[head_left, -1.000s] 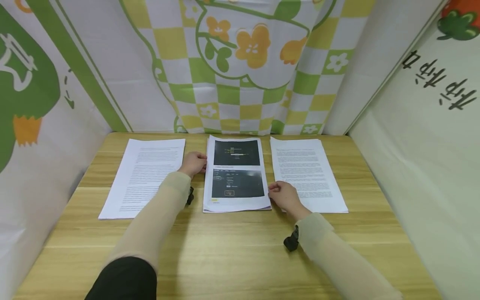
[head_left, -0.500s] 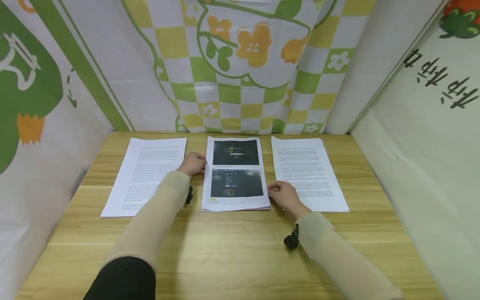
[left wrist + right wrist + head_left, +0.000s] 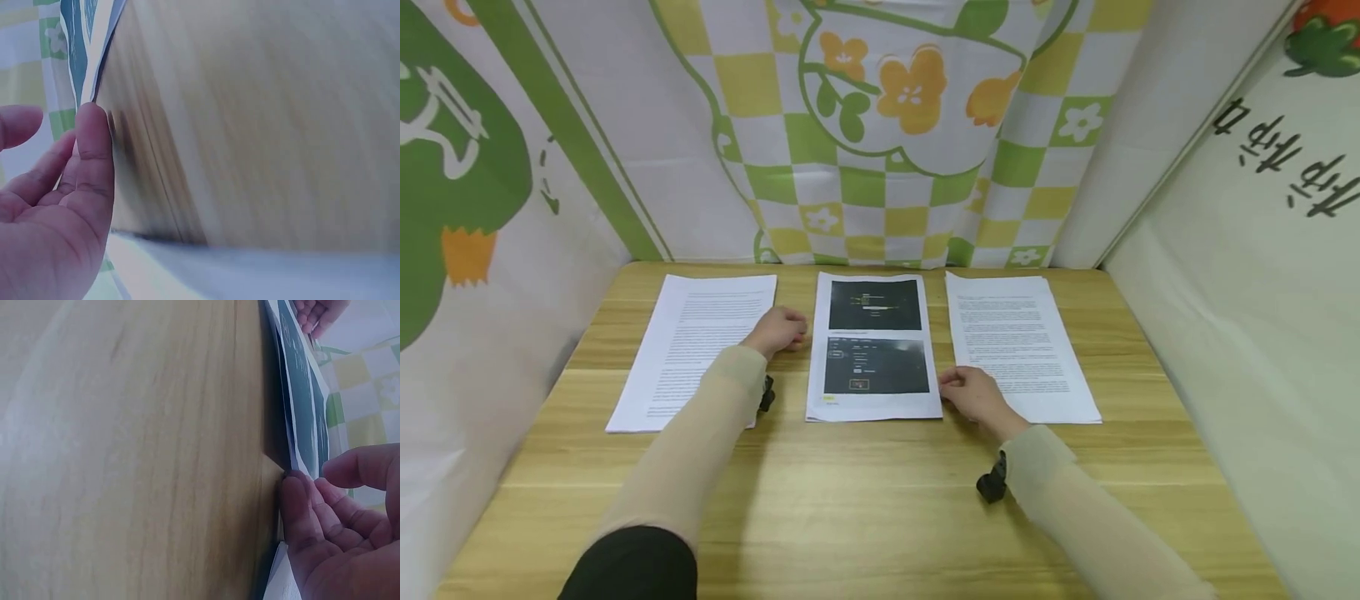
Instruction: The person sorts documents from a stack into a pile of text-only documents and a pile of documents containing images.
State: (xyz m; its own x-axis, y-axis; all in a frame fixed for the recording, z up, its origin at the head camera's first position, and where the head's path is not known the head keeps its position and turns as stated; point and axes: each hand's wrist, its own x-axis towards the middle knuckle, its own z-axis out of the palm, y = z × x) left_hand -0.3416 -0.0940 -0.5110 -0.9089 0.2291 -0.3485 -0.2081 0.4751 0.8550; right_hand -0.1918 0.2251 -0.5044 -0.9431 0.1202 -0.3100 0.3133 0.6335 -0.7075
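Observation:
A stack of printed paper (image 3: 873,407) with two dark screenshots lies in the middle of the wooden table. My left hand (image 3: 778,330) is just off its left edge, a small gap between fingertips and paper in the head view. Thumb and fingers of that hand stand apart in the left wrist view. At the stack's lower right edge, my right hand (image 3: 977,393) touches the side of the sheets with its fingertips (image 3: 295,490). Its thumb is spread away and does not pinch the paper. The sheets lie flat, their edges nearly even.
A stack of text pages (image 3: 700,354) lies to the left, partly under my left forearm. Another text stack (image 3: 1018,350) lies to the right, partly behind my right hand. The wooden table (image 3: 865,508) meets a checkered curtain (image 3: 880,200) at its back edge.
My left hand has drawn back slightly to the left, away from the middle stack's edge. The right hand stays at the right edge. The middle stack's lower sheets look more even.

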